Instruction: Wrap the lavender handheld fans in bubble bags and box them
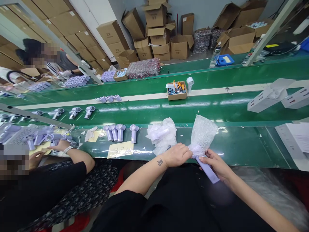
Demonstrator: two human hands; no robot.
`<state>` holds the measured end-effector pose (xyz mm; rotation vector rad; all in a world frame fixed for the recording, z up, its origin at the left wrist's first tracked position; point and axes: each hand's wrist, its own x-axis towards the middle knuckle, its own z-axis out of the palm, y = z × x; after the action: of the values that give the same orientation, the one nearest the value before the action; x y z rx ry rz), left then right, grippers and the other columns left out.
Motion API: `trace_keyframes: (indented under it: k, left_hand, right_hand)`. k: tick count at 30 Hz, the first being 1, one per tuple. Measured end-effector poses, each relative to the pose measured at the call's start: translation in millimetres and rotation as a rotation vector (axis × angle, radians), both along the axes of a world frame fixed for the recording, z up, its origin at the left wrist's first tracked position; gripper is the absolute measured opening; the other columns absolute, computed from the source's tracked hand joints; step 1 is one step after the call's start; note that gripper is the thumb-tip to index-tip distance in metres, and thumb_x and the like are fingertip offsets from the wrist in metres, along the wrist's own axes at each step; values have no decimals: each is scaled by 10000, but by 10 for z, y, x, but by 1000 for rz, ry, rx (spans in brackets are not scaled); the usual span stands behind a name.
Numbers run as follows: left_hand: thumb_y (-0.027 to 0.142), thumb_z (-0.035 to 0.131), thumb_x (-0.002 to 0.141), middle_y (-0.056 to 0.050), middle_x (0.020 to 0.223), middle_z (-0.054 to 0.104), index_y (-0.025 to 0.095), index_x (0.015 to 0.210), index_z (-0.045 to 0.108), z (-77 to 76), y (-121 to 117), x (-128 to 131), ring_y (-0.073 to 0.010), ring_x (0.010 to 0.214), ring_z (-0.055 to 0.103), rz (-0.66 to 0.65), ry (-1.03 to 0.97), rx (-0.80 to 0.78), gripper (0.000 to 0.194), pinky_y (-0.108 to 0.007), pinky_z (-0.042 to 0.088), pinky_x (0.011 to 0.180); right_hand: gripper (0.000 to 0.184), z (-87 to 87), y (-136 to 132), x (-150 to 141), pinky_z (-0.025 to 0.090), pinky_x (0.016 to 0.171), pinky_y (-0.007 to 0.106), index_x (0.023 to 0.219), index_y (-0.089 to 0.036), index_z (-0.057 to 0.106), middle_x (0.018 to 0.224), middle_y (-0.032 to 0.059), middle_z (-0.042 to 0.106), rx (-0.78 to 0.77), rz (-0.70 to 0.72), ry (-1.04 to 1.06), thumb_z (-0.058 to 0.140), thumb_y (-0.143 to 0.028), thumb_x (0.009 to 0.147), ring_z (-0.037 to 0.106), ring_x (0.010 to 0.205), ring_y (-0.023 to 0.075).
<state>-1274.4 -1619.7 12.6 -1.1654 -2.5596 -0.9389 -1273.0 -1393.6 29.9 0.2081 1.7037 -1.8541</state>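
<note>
Both my hands are on one purple handheld fan (pixel 209 171), whose head is inside a bubble wrap bag (pixel 203 130). My left hand (pixel 179 154) pinches the gathered plastic where the bag meets the handle. Lower down, my right hand (pixel 216 164) grips the handle, which sticks out bare toward my body. Left of the bag, another wrapped fan (pixel 161 132) lies in crumpled clear plastic. Several unwrapped purple fans (pixel 120 132) stand or lie farther left on the bench, beside a handwritten paper (pixel 120 149).
A green conveyor belt (pixel 145 111) runs behind the bench (pixel 243 141). On the far ledge is a small carton of parts (pixel 177 93). White boxes (pixel 267 96) stand to the right. A co-worker's hands (pixel 60 146) handle fans at the left, and cardboard cartons (pixel 156 43) are stacked beyond.
</note>
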Motion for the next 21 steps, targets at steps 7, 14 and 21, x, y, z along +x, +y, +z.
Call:
trace_keyframes:
  k: [7,14,21]
  left_hand:
    - [196,398,868,-83,766,543,167,846,572,-285,151,-254,-204,764,506,351,13,-3,178,-329,384,738]
    - [178,531,746,-68,727,579,187,855,575,-469,693,-56,-198,694,553,382,-215,303,117,-300,434,699]
    - [139,503,726,-39,769,664,220,907,669,57,974,-306,-187,732,583,178,-362,340,258,-288,450,734]
  right_hand:
    - [422,-33,-86,11,554,579,347,928,-236,518,881,3,621,46,-129,99,784,-378,633,589,637,148]
    - [515,-139,-45,-99,524,562,315,968,-259,474,783,-25,631,66,-433,185,801,-319,575,599,599,159]
    - [245,-225,297,-53,523,587,338,740,-234,508,637,-11,602,-10,-439,-168,725,-318,662,598,590,176]
